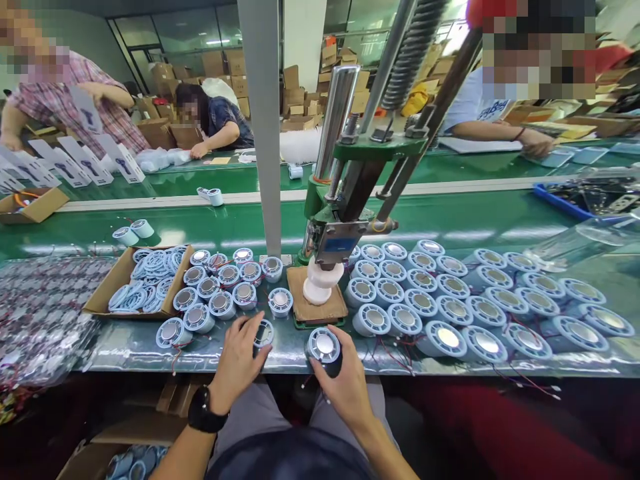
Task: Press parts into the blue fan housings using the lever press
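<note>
My right hand (pixel 345 373) grips a small light-blue motor housing (pixel 324 345) at the table's front edge. It has a round silver disc in its top, and my thumb and fingers are around its side. My left hand (pixel 239 357) has its thumb and fingertips around a light-blue plastic ring (pixel 270 331), low over the tabletop; part of the ring is hidden by the fingers. Just beyond both hands stands a green hand press (pixel 343 233). Its white round pressing head (pixel 325 272) sits over a white round seat (pixel 317 291) on a brown board (pixel 295 297).
Several blue motor housings (pixel 373 320) with thin wires stand right of the press; another group (pixel 220 303) stands left. A cardboard box (pixel 167 307) holds blue rings. Wrapped parts (pixel 45 307) lie far left. Behind runs a green conveyor (pixel 225 227), with co-workers (pixel 223 123) across it.
</note>
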{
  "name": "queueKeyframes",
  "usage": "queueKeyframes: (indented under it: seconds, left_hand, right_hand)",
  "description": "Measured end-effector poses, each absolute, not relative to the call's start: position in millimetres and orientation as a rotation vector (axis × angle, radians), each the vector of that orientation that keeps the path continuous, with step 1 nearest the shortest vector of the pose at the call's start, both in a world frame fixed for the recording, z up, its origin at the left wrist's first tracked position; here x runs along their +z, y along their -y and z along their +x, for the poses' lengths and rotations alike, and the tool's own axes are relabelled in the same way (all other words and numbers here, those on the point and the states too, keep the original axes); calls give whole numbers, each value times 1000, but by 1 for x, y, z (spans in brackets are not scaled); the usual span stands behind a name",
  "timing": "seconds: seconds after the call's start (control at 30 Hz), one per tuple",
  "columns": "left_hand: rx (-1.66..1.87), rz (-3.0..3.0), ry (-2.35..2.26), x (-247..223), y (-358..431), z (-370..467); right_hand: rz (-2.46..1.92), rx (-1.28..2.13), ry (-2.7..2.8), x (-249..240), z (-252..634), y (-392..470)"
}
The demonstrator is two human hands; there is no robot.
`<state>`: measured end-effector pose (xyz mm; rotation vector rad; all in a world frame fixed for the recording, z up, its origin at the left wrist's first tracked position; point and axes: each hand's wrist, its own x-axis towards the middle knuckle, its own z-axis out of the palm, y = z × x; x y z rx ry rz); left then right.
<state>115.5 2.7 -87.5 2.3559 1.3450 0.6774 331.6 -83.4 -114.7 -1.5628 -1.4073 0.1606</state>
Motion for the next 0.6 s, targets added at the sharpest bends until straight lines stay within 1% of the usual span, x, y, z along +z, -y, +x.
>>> queueKeyframes:
  seconds: [0.07, 0.13, 0.3, 0.6]
  left_hand:
    - [779, 2230, -1351, -79, 2, 118]
    - [794, 2202, -1241, -66, 9, 123]
    - [612, 2375, -867, -40, 17, 140]
    - [458, 2367, -749, -30, -1, 150]
  right_hand:
    - [-1542, 233, 1419, -115, 324, 82]
    - [-1495, 315, 1451, -114, 314, 77]
    - [-1392, 435, 1523, -115, 298, 65]
    - [-1348, 449, 1549, -115, 295, 64]
